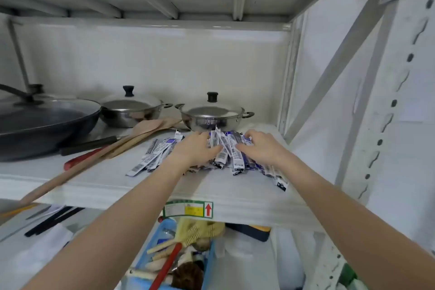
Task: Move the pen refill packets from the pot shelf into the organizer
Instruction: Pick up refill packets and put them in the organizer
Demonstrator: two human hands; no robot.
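Observation:
A heap of white and blue pen refill packets (235, 160) lies on the white pot shelf (117, 181), in front of the right steel pot. More packets (153, 155) fan out to the left. My left hand (195, 148) and my right hand (261, 148) both rest on the heap, fingers curled around a bunch of packets (222, 146) that stands up between them. Some packets are hidden under my hands. The organizer is not clearly in view.
Two lidded steel pots (211, 115) (129, 110) stand at the back, a dark wok (42, 122) to the left. Wooden spatulas (94, 160) and a red-handled tool (80, 160) lie across the shelf. A blue basket (150, 242) of utensils sits below. A shelf post (388, 101) rises at right.

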